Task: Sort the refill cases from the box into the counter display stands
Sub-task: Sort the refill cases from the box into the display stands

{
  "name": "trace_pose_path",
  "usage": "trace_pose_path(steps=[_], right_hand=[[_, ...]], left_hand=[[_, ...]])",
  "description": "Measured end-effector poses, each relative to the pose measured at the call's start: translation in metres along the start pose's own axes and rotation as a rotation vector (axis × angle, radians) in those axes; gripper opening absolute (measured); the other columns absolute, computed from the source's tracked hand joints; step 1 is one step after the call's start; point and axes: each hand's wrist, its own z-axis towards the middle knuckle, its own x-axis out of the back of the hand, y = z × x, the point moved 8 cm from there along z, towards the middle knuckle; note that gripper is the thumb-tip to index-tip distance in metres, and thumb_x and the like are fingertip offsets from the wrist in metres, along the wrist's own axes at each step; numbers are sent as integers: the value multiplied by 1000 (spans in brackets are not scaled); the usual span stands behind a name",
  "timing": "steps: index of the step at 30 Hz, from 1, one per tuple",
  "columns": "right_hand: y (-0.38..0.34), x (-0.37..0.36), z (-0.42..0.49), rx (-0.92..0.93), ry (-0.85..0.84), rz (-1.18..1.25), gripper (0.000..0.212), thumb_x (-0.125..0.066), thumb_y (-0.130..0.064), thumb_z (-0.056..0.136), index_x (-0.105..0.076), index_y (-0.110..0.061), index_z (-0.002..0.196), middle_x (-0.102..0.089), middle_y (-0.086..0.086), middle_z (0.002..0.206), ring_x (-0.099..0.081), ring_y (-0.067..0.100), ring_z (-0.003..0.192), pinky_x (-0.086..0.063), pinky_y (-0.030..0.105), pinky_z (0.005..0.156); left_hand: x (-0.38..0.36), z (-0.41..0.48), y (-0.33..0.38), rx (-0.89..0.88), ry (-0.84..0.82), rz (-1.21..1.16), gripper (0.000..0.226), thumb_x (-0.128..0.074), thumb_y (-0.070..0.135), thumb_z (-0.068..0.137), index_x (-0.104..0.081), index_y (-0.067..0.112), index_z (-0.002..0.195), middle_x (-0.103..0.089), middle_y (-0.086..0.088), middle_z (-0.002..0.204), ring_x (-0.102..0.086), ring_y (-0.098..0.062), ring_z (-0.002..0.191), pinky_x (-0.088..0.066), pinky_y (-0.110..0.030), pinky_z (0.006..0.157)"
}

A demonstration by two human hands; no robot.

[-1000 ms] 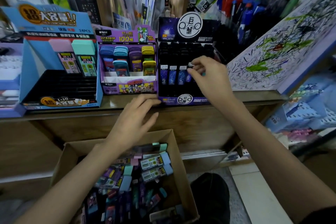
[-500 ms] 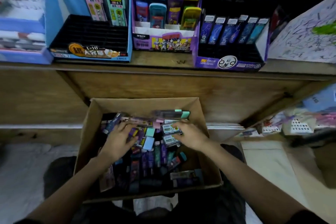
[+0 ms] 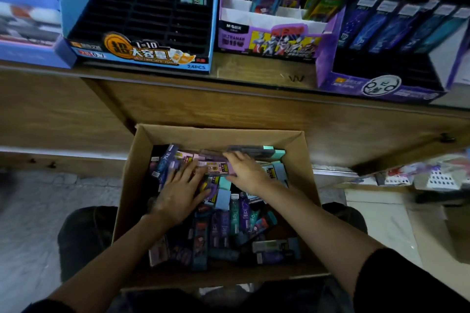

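Mostly the cases (image 3: 229, 218) lie jumbled in the box (image 3: 129, 185), which sits at 6 o'clock in the view, below the counter (image 3: 254, 71) edge. A pink case (image 3: 216, 168) lies crosswise on the heap toward the box's 12 o'clock wall. The right hand (image 3: 248, 173) grips its 3 o'clock end, fingers curled over the top and thumb below. The left hand (image 3: 178, 195) lies flat on the pile at the box's 9 o'clock side, fingers spread, with the fingertips reaching the pink case's other end.

Three stands line the counter. The blue stand (image 3: 142, 33) at 11 o'clock has mostly bare black slots, with two cases upright at its back. The middle stand (image 3: 267, 33) at 12 o'clock holds several coloured cases upright. The dark stand (image 3: 381, 81) at 2 o'clock holds a row of blue cases side by side. Motion blur softens the labels.
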Motion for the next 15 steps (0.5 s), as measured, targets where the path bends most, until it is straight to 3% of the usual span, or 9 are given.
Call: trace_pose_path(steps=[2, 5, 8, 10, 12, 15], right_hand=[[-3, -4, 4, 20, 9, -68, 62, -54, -29, 94, -25, -13, 147, -31, 10, 148, -30, 32, 135, -32, 41, 108], [-9, -4, -2, 121, 76, -152, 55, -51, -26, 95, -31, -14, 145, -33, 7, 147, -34, 29, 132, -36, 39, 104], [-13, -6, -16, 230, 166, -187, 49, -50, -9, 93, -41, -16, 141, -37, 6, 147, -40, 30, 129, -44, 40, 98], [-14, -11, -25, 275, 178, -155, 57, -50, 3, 89, -41, -18, 141, -36, 5, 149, -41, 29, 130, -44, 38, 98], [-14, -14, -29, 304, 159, -62, 62, -48, 10, 85, -43, -18, 140, -36, 4, 150, -37, 27, 134, -38, 35, 105], [-12, -10, -35, 283, 110, 196, 58, -44, 11, 85, -48, -14, 137, -39, 6, 147, -32, 21, 138, -25, 27, 113]], left_hand=[[4, -9, 2, 4, 35, -22, 76, -18, 66, 87, -28, 20, 147, -22, -7, 155, -22, -27, 142, -13, -42, 114], [15, -12, 3, 7, 93, -57, 51, -40, 47, 96, -43, 21, 139, -38, -8, 144, -38, -30, 129, -27, -39, 106], [43, -6, 4, 24, 222, -130, 30, -53, 31, 94, -63, 13, 116, -54, -12, 117, -50, -33, 105, -39, -41, 89], [57, 3, 3, 32, 270, -166, 26, -56, 27, 92, -63, 10, 111, -54, -13, 112, -52, -32, 102, -41, -41, 86], [59, 18, 5, 26, 219, -220, 31, -59, 29, 90, -60, 10, 115, -54, -12, 114, -51, -30, 106, -42, -39, 89], [35, 42, 7, 66, -39, -332, 43, -67, 32, 85, -57, 8, 119, -54, -12, 117, -52, -26, 110, -41, -31, 91]])
